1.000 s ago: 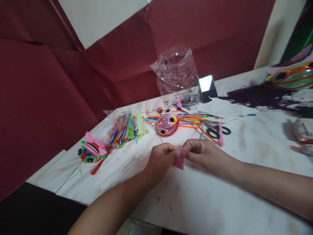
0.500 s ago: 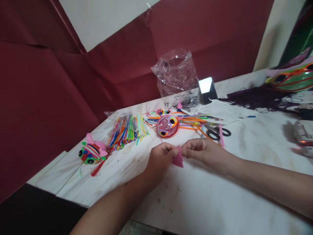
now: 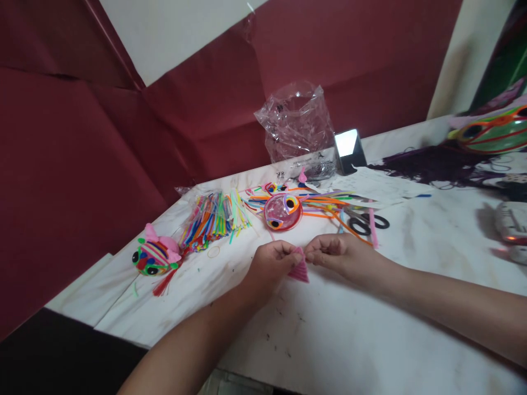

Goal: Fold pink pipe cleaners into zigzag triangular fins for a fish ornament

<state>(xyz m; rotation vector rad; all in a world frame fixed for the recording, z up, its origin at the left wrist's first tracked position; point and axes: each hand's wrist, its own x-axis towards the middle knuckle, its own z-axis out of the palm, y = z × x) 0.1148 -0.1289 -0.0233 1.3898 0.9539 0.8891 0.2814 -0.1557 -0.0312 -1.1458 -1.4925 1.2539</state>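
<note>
Pink triangle (image 3: 299, 269), one, pinched between two hands: left hand (image 3: 272, 263), right hand (image 3: 341, 255).

A white table (image 3: 370, 340) bears coloured sticks (image 3: 214, 216), a red dish (image 3: 282, 212), scissors (image 3: 364, 224) and a toy fish (image 3: 154, 257).

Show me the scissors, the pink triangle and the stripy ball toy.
scissors (image 3: 354, 223), head view, on a black handle loop.
pink triangle (image 3: 300, 270), head view, on its lower middle.
stripy ball toy (image 3: 153, 257), head view, on its striped body.
</note>
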